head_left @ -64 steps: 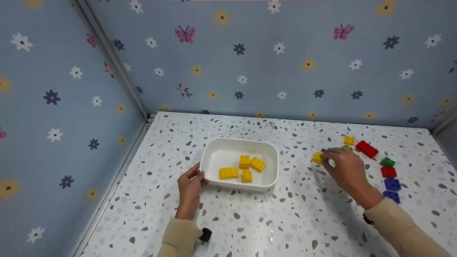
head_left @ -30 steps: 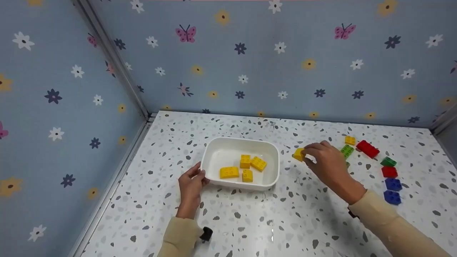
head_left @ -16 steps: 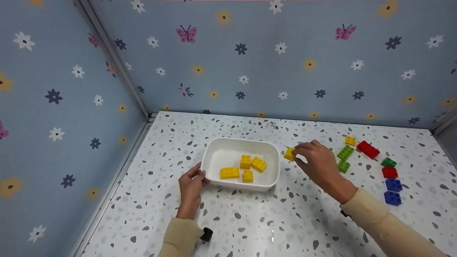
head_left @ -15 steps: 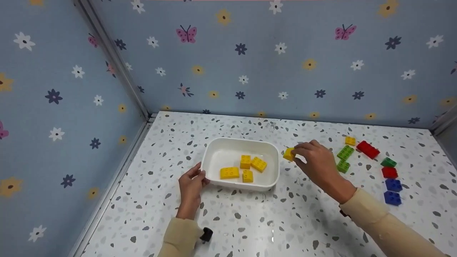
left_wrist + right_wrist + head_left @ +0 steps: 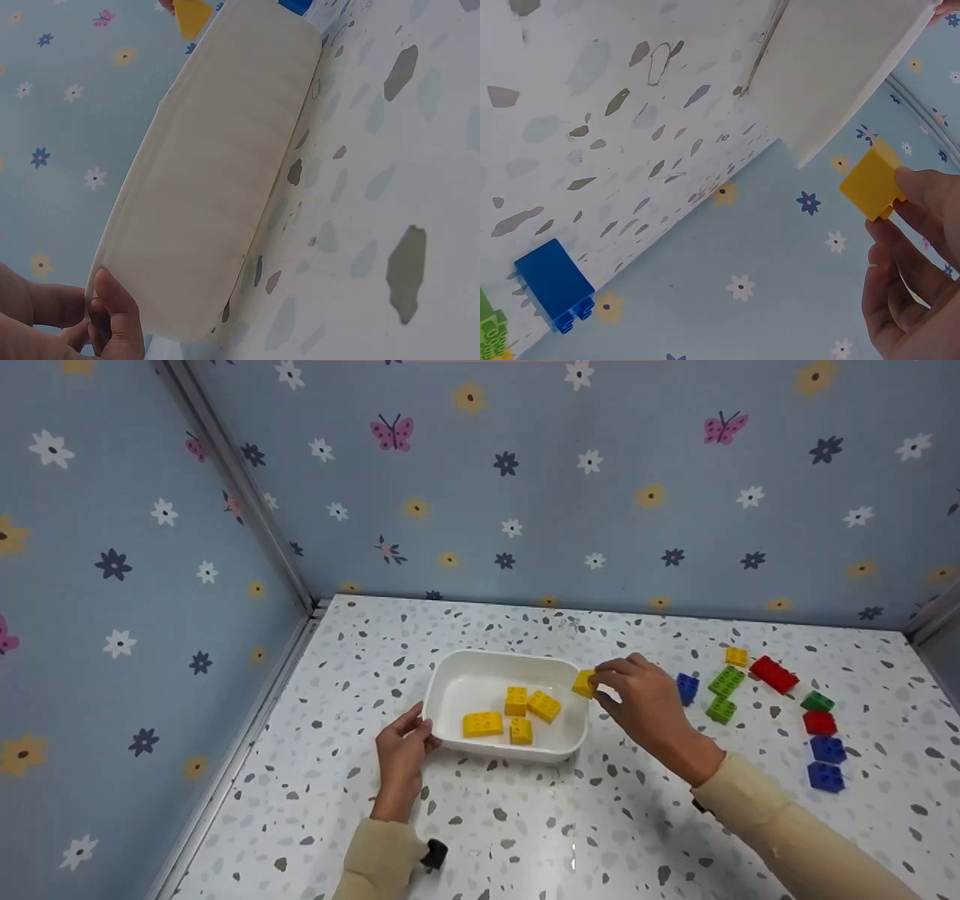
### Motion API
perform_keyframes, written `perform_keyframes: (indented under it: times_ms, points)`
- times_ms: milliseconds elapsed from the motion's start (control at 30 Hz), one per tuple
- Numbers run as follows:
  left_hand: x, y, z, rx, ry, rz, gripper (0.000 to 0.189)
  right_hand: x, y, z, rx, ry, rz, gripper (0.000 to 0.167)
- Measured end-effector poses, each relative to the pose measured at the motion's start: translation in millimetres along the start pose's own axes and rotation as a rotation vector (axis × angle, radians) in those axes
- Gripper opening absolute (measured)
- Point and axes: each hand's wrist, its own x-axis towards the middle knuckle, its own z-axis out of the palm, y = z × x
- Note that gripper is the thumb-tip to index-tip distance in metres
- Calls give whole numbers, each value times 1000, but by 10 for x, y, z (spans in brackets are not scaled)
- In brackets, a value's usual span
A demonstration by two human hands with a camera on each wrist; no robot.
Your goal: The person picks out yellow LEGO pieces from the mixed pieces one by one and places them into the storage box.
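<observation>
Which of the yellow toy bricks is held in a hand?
The yellow brick pinched by the right hand near the right rim of the white container. Four other yellow bricks lie inside; a sixth lies on the table.

place: panelled booth [image 5: 150, 607] | flower-and-butterfly-print walls [image 5: 450, 472] | metal corner post [image 5: 240, 480] | speckled tabletop [image 5: 525, 817]

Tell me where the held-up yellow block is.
In the head view, the yellow block is pinched in the right hand, near the right end of the white box.
</observation>
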Motion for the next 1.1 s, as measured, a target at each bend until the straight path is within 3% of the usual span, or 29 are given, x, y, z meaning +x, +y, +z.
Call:
perform_keyframes:
  times_ms: [467, 1100]
  points:
    - [6, 2, -4, 6, 5, -29, 42, 121, -185, 131, 11, -45, 8, 19]
    - [6, -5, 5, 9, 3, -12, 41, 278, -339, 283, -9, -103, -13, 12]
